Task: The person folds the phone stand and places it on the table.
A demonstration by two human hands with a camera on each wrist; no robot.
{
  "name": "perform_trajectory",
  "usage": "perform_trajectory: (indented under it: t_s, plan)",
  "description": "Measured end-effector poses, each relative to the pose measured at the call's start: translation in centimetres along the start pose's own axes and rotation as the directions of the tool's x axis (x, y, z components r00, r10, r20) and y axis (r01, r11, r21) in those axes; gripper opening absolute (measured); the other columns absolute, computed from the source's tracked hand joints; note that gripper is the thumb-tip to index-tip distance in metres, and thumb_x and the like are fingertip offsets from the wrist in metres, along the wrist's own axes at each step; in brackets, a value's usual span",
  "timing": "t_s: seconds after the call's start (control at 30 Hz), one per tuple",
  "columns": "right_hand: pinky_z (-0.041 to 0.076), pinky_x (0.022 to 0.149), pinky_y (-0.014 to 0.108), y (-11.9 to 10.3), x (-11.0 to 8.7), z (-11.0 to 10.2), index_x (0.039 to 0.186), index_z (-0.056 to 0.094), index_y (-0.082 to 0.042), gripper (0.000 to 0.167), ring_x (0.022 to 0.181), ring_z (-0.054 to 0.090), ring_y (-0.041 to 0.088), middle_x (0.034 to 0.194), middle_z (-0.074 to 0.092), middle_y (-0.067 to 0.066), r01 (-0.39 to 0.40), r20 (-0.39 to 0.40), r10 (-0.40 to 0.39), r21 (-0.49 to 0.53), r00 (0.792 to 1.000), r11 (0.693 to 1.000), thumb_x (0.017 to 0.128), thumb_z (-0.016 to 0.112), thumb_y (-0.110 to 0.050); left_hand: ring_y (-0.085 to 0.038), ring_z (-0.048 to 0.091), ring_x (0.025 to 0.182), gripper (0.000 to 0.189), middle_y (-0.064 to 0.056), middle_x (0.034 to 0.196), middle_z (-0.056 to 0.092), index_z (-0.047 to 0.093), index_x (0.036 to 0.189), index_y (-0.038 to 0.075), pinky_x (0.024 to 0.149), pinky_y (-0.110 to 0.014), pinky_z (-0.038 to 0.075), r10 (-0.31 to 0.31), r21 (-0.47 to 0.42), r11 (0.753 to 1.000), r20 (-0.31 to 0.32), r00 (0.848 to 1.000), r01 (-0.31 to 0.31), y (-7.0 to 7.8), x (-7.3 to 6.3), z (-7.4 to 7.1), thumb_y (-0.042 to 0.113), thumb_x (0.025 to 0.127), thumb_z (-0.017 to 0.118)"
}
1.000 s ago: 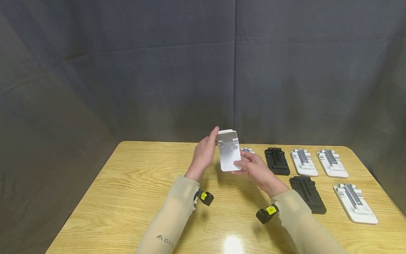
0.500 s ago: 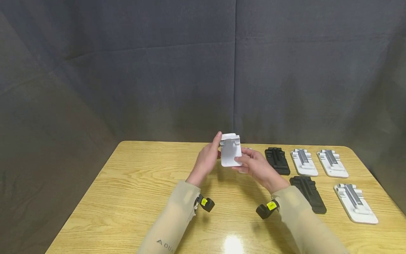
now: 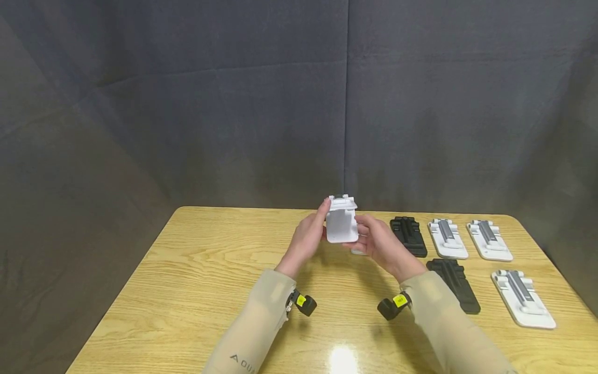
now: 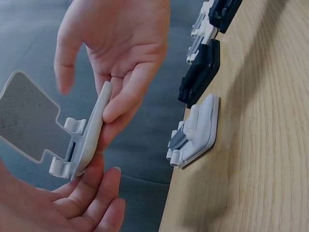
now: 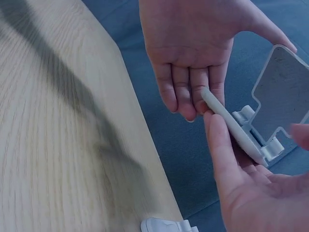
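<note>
A white folding phone stand (image 3: 341, 227) is held up above the table between both hands, partly unfolded. Its grey-faced panel (image 4: 30, 118) is swung out from the white base at the hinge. My left hand (image 3: 306, 239) grips the stand from the left, thumb along the upper edge and fingers behind the base. From the right, my right hand (image 3: 380, 241) holds the base with its fingers behind the lower part. The right thumb (image 5: 301, 135) is raised beside the panel's corner. In the head view, the fingers behind the stand are mostly hidden.
On the right of the wooden table (image 3: 196, 270) lie several folded stands, among them a black stand (image 3: 408, 237), a white stand (image 3: 447, 239) and another black stand (image 3: 454, 285). A white stand (image 4: 198, 133) lies partly hidden behind my right hand. A dark curtain (image 3: 261, 130) hangs behind.
The stand's upper part has tipped over toward me, so its hinge end now shows on top. My right thumb has come off the white face, and both hands have shifted slightly right.
</note>
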State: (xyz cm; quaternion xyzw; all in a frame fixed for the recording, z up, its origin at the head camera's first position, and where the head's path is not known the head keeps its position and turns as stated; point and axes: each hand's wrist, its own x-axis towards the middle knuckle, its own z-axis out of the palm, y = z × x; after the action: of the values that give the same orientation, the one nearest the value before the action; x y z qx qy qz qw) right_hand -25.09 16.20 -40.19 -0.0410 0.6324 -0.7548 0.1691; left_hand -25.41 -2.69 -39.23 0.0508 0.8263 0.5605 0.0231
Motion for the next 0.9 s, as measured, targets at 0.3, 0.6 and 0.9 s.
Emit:
perform_trajectory:
  t_s: [0.3, 0.6, 0.9]
  plan:
    - [0.051, 0.097, 0.042, -1.6, -0.4, -0.1, 0.150, 0.032, 0.009, 0.105, 0.116, 0.064, 0.028, 0.145, 0.048, 0.029, -0.088, -0.001, 0.088, -0.055, 0.996, 0.995, 0.094, 0.037, -0.079, -0.031, 0.066, 0.089, 0.085, -0.009, 0.091, 0.068, 0.068, 0.117, 0.001, 0.085, -0.041, 0.049, 0.006, -0.023, 1.000, 0.009, 1.000, -0.006, -0.1, 0.1, 0.2, 0.075, 0.097, 0.034]
    - [0.056, 0.089, 0.037, -1.9, -0.4, -0.3, 0.146, 0.037, 0.008, 0.090, 0.104, 0.067, 0.024, 0.135, 0.055, 0.025, -0.087, 0.003, 0.088, -0.123, 0.996, 0.989, 0.099, 0.043, -0.068, -0.034, 0.065, 0.099, 0.086, -0.009, 0.100, 0.069, 0.067, 0.125, 0.000, 0.089, -0.044, 0.048, 0.000, -0.022, 1.000, 0.042, 0.999, 0.001, -0.4, 0.0, 0.1, 0.076, 0.095, 0.037]
    - [0.055, 0.092, 0.041, -2.0, -0.4, -0.3, 0.143, 0.038, 0.008, 0.081, 0.098, 0.069, 0.023, 0.125, 0.061, 0.021, -0.078, 0.012, 0.081, -0.134, 0.997, 0.988, 0.102, 0.046, -0.061, -0.033, 0.066, 0.096, 0.082, -0.008, 0.098, 0.068, 0.068, 0.123, 0.002, 0.086, -0.042, 0.048, 0.018, -0.025, 1.000, 0.045, 0.999, -0.017, -0.6, 0.2, 0.1, 0.074, 0.097, 0.038]
